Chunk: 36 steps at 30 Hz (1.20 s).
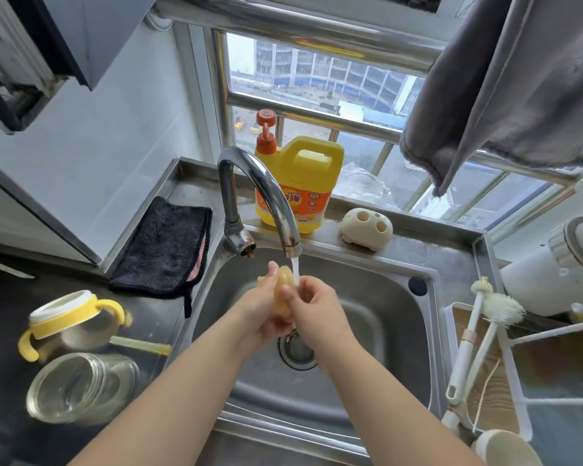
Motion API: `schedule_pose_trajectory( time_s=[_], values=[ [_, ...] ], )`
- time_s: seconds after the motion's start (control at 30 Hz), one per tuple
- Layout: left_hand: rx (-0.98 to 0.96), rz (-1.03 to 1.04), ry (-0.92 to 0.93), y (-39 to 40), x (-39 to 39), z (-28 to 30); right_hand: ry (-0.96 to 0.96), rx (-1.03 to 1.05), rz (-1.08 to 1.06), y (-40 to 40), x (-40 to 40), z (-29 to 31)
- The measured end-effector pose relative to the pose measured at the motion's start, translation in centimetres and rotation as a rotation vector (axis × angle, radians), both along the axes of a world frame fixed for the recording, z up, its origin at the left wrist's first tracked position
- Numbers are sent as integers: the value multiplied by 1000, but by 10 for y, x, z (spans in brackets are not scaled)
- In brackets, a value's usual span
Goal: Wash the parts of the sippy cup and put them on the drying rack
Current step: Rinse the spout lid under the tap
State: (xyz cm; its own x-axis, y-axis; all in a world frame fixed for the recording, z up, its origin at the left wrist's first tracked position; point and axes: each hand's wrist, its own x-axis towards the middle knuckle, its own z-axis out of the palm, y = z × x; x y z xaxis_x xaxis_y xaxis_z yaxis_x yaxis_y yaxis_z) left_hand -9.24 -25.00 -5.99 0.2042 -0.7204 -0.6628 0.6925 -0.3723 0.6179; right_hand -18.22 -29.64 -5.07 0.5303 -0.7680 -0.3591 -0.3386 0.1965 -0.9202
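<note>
Over the steel sink (pixel 367 294) both hands hold a translucent yellowish silicone cup part (pixel 282 290) under the running stream from the tap (pixel 266 193). My left hand (pixel 261 314) grips it from the left; my right hand (pixel 313 307) pinches it from the right. On the dark counter at the left lies the sippy cup body with yellow handles and a white rim (pixel 71 326), tipped on its side. A pale straw (pixel 140 344) lies beside it, and a clear lid or cup (pixel 81 386) lies in front.
A yellow detergent jug (pixel 300 186) and a cream holder (pixel 367 228) stand behind the sink. A black cloth (pixel 169 243) lies at the left. The white drying rack (pixel 519 338) with bottle brushes (pixel 485 317) sits right of the sink. A grey towel (pixel 505 85) hangs above.
</note>
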Motion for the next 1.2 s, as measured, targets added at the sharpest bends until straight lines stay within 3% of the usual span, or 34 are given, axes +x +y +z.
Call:
schedule_pose_trajectory(
  time_s=[0.2,0.27,0.37,0.5,0.63,0.73,0.87,0.97,1.2],
  values=[
    [-135,97,144,11,6,0,124,-1,-49,-17,4,7],
    [-144,63,104,11,4,1,150,27,-61,-18,6,5],
    [-149,68,-4,7,3,4,26,163,-57,-17,6,-1],
    [-154,116,-3,2,9,10,-190,280,75,-13,-2,-4],
    [-247,58,111,5,7,14,-3,76,-75,-16,3,5],
    [-279,50,206,8,5,14,61,78,-124,-24,5,10],
    [-183,122,121,6,5,15,13,176,-64,-22,4,2],
    [-119,202,99,4,13,14,-164,251,21,-18,-2,-3],
    [-135,142,-3,5,2,16,61,158,-138,-17,-1,3]
  ],
)
